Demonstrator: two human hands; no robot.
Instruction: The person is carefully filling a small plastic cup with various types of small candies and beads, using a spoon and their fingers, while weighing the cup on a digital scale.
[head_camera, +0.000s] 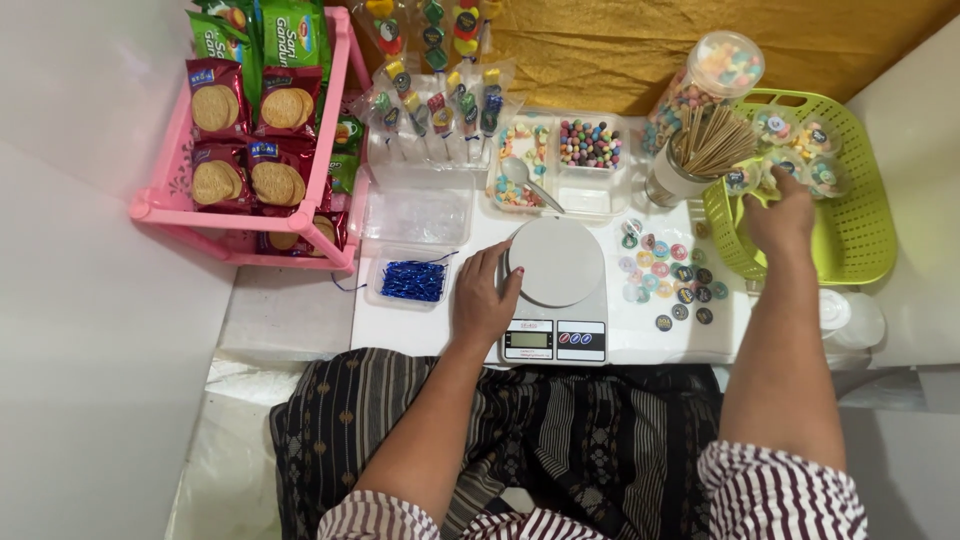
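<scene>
My left hand (484, 296) rests on the left edge of a white kitchen scale (556, 290), fingers touching its round platform. My right hand (781, 215) reaches into a lime green basket (860, 235), fingers pinched at one of the round wrapped candy discs (790, 162) lying there. Whether it grips the disc is unclear. Several small round stickers (672, 275) lie on the white board right of the scale.
A pink rack (238, 205) of biscuit packs stands at left. A clear tray of blue twist ties (413, 281) sits near my left hand. Candy trays (560, 160), a cup of wooden sticks (700, 150), a candy jar (705, 85) and wrapped candy skewers (440, 105) lie beyond.
</scene>
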